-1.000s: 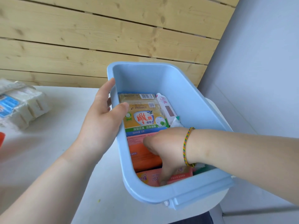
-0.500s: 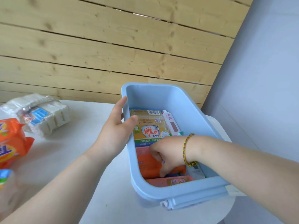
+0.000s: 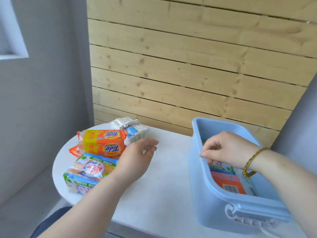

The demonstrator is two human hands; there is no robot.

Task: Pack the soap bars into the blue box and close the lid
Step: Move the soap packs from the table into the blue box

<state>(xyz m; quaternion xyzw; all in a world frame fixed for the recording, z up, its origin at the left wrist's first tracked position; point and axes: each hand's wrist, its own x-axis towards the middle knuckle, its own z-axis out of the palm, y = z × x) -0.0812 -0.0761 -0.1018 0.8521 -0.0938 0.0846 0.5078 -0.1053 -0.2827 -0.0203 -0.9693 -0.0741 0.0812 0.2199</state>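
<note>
Hovering with fingers straight and apart, the left hand point(image 3: 137, 158) holds nothing. The loose soap lies just left of it, almost touching. Nearest are two Tide bars point(image 3: 103, 142), stacked, their long axes running left to right, so this hand looks best placed to take them. Nearer the wrist lie one orange pack point(image 3: 74, 151) and two green packs point(image 3: 89, 169). One white bundle point(image 3: 133, 130) lies beyond the fingertips. The right hand point(image 3: 226, 150), well right of the soap, curls its fingers at the rim of the one box point(image 3: 199, 186), which holds at least three bars point(image 3: 229, 182). I cannot tell whether it grips the rim. No lid shows.
</note>
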